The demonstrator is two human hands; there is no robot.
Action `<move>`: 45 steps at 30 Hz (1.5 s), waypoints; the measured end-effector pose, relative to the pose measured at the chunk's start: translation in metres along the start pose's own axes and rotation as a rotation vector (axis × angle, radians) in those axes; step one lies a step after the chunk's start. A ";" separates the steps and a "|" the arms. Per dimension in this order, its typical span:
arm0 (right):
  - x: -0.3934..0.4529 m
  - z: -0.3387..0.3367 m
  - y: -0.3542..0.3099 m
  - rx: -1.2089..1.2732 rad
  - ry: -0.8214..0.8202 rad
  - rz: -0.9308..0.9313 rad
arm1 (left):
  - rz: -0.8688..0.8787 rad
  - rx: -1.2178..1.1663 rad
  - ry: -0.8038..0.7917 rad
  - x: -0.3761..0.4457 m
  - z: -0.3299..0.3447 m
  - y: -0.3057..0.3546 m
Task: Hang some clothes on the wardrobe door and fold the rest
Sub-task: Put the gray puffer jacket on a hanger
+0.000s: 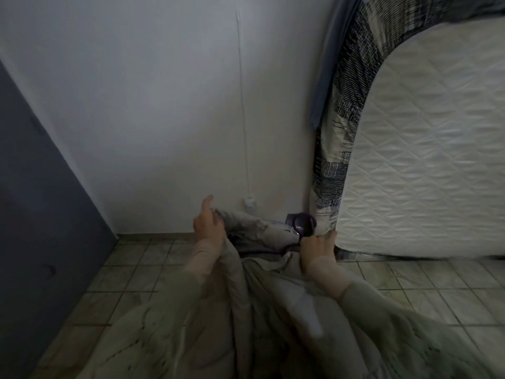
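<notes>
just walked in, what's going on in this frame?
A person is holding up a beige garment with both hands. The left hand grips one upper edge; the right hand grips the other side along with a dark purple hanger. The cloth drapes down toward the tiled floor. A mattress leans against the wall at right. Nothing is hung yet.

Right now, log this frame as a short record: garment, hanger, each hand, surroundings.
garment: beige garment, bunched, held up between both hands
hanger: dark purple hanger, hook at the right hand
left hand: left hand grips the garment's edge
right hand: right hand holds the hanger with the cloth
surroundings: upright mattress at right, white wall, tiled floor
</notes>
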State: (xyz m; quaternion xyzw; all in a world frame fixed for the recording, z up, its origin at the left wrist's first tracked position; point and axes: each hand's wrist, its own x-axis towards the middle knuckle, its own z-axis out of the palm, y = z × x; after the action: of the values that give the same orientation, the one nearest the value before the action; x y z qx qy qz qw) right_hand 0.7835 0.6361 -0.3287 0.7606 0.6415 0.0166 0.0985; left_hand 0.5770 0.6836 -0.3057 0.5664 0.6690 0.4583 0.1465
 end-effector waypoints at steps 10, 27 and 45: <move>0.006 -0.020 0.020 0.258 0.057 -0.026 | 0.107 -0.130 -0.188 -0.028 0.015 0.020; 0.016 -0.040 0.018 0.741 0.229 -0.123 | 0.147 -0.066 -0.458 -0.026 0.020 0.059; -0.005 -0.034 0.037 0.277 0.207 -0.247 | 0.242 0.441 -0.611 -0.033 0.020 0.046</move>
State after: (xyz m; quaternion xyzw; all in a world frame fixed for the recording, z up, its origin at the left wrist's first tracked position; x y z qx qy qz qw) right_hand 0.8137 0.6293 -0.2884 0.6768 0.7326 -0.0058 -0.0722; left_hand 0.6300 0.6601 -0.2916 0.7694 0.6055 0.1277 0.1586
